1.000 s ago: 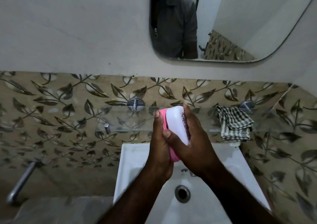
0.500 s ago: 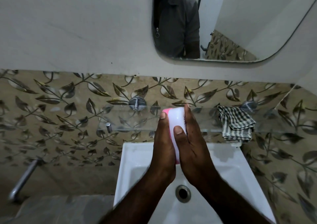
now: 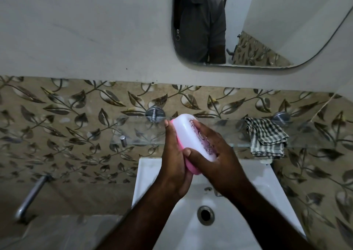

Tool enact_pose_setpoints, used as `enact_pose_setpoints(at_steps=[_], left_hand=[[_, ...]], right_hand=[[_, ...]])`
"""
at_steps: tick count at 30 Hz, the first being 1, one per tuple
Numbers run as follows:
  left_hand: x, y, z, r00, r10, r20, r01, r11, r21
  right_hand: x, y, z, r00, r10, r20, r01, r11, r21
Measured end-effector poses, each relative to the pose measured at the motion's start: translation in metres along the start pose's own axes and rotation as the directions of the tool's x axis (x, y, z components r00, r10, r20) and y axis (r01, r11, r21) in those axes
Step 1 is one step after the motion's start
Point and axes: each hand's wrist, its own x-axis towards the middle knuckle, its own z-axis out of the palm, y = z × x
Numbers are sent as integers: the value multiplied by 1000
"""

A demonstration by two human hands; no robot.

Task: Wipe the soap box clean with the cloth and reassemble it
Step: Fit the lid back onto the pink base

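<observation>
The soap box [image 3: 191,135], white lid fitted on pink base, is held tilted above the sink [image 3: 267,192], in front of the glass shelf [image 3: 139,133]. The left hand [image 3: 174,159] presses against the pink base with its fingers laid straight along it. The right hand [image 3: 215,159] grips the lid, thumb curled across its lower end and fingers wrapped over the patterned far side. The checked cloth [image 3: 266,137] lies folded on the shelf to the right, well apart from both hands, hanging over its front edge.
</observation>
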Motion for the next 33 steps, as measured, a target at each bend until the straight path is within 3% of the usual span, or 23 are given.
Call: enact_pose_setpoints(at_steps=[3,6,7,8,9,10,11,12,14,16,20,24,29,31,32,33], left_hand=[[-4,0,-3,995,9,100,-32,973,229],[-8,-1,-9,937,42,347,-256,759,599],[-10,1,-13,907,31,420,-347,620,704],[-11,4,-19,883,18,470,-436,406,803],[-11,7,-27,869,-5,495,-490,125,863],[-11,9,-32,851,-22,525,-522,-152,839],[-11,11,-35,822,-35,568,-542,-352,763],[-10,12,-37,799,-64,598,-553,-470,688],[-10,15,-35,781,-114,615,-553,-585,594],[-9,18,-36,756,-106,646,-551,-635,542],[-12,21,-34,755,-109,646,-517,-704,486],[-9,20,-35,732,-94,675,-592,-580,560],[-10,17,-36,764,-96,638,-506,-702,501],[-7,21,-39,785,-35,618,-502,-620,603],[-5,25,-39,827,6,562,-483,-502,717],[-4,28,-39,879,62,473,-434,-311,846]], right_hand=[[7,-2,-16,999,42,11,-44,981,187],[11,-2,-36,998,61,-15,-53,952,300],[13,-1,-44,997,76,-24,-65,943,328],[15,-1,-52,996,82,-29,-68,939,338],[17,-2,-61,997,72,-32,-58,947,315],[18,-3,-70,998,47,-34,-37,967,253],[18,-5,-77,999,14,-29,-9,987,162],[17,-7,-81,1000,-25,-12,26,998,51],[12,-16,-82,991,-117,67,127,977,-172],[8,-19,-76,964,-219,151,254,928,-272],[9,-20,-71,957,-273,94,288,890,-352],[2,-26,-63,923,-333,193,384,835,-394],[11,-18,-68,949,-310,64,305,842,-445],[14,-16,-65,954,-300,-9,265,856,-443],[16,-16,-62,955,-292,-52,243,873,-424],[17,-15,-58,954,-284,-95,224,888,-402]])
